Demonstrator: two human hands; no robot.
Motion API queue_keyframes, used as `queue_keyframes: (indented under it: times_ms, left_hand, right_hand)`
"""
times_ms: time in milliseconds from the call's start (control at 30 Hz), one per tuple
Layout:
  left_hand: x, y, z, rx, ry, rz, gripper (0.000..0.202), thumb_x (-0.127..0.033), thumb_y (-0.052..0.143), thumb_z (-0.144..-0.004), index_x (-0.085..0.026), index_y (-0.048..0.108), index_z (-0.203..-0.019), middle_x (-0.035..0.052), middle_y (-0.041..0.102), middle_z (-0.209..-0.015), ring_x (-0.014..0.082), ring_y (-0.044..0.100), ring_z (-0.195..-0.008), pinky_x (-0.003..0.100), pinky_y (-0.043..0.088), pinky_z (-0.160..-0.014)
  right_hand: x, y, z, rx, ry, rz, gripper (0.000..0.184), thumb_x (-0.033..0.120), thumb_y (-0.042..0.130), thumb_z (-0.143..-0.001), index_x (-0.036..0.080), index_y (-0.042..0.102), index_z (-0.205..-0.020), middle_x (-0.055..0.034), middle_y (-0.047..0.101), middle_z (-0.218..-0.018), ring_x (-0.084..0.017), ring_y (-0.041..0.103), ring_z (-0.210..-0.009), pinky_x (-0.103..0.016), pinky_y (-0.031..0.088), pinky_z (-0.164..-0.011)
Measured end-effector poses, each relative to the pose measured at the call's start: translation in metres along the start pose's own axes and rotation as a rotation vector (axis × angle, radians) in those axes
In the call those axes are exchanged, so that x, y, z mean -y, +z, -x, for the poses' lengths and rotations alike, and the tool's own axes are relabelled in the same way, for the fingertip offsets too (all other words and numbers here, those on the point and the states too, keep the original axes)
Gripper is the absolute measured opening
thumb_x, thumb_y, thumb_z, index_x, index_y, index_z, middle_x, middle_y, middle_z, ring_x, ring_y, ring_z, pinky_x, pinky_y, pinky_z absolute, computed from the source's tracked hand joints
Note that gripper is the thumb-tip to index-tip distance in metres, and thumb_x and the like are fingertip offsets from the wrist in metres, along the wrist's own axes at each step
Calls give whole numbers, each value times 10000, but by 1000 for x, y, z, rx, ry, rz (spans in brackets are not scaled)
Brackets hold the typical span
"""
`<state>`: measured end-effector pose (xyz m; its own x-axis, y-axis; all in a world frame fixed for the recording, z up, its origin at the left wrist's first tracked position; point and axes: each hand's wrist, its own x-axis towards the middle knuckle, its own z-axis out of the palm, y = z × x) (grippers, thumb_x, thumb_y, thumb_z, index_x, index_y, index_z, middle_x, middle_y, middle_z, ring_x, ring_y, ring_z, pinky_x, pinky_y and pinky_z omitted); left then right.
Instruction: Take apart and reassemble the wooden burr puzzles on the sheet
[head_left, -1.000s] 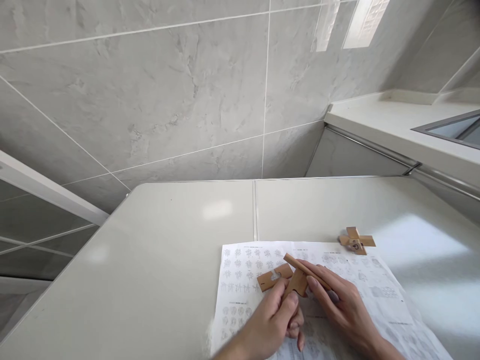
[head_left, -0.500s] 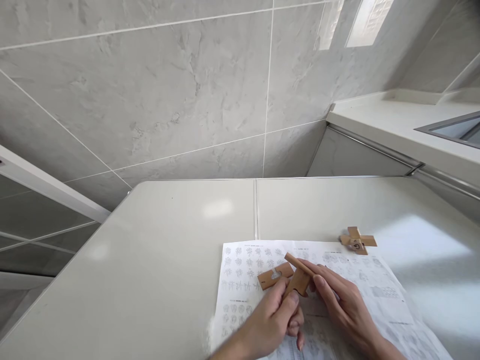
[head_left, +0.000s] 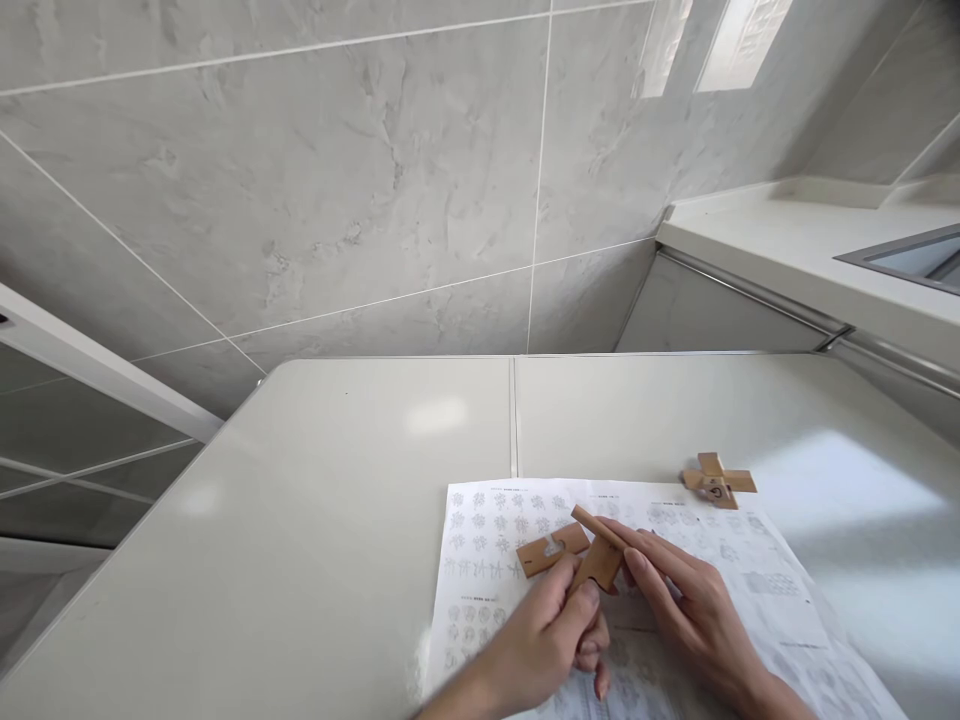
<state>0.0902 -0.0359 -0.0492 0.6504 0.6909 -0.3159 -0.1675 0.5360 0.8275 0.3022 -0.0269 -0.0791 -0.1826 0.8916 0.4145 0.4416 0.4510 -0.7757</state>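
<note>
My left hand (head_left: 551, 630) is closed on a flat wooden puzzle piece (head_left: 598, 566) with a curved dark-edged notch near the thumb. Across the top of that piece lies a second wooden bar (head_left: 592, 524), tilted down to the right, and my right hand (head_left: 682, 600) pinches its lower end. The two pieces touch; how they fit together is hidden by my fingers. Just beyond my left hand, a notched wooden piece (head_left: 536, 557) rests on the printed sheet (head_left: 469, 585). Rows of small puzzle drawings cover the paper under both hands.
An assembled cross-shaped wooden puzzle (head_left: 718, 480) with a black mark sits at the sheet's upper right edge. The pale table (head_left: 300, 520) has a seam down its middle. Behind it rises a grey tiled wall (head_left: 337, 180), with a white counter (head_left: 795, 235) at the right.
Almost nothing differs. The view has shifted very slightly, and both hands keep the same hold on the wooden pieces.
</note>
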Motion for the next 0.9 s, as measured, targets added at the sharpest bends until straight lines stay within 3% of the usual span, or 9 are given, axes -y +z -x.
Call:
queue_keyframes:
  times_ms: [133,433,900]
  left_hand:
    - [-1,0,1,9,-14,-3,495,-671,589,-1063,-203,528,-1211,-90,372,-748,103,332,-600,308,520,-668]
    - [3,-2,0,18,-1,0,489,-668,585,-1066,-207,518,-1215,-92,379,-741,102,343,-597,314,523,-668]
    - [4,0,1,-5,23,28,550,-646,600,-1069,-194,531,-1375,-87,369,-745,109,336,-599,295,511,-652]
  right_hand:
    - [4,-2,-2,3,-8,-16,369,264,522,-1142,254,735,-1443,-18,768,-793,-191,713,-638,-247,599,-589]
    - [5,-4,-4,30,-2,-29,391,290,501,-1150,251,733,-1463,-25,714,-747,-203,682,-607,-272,573,-551]
    - [0,-3,-2,97,-98,30,469,253,492,-1143,271,620,-1594,-61,769,-835,-211,732,-632,-276,614,-564]
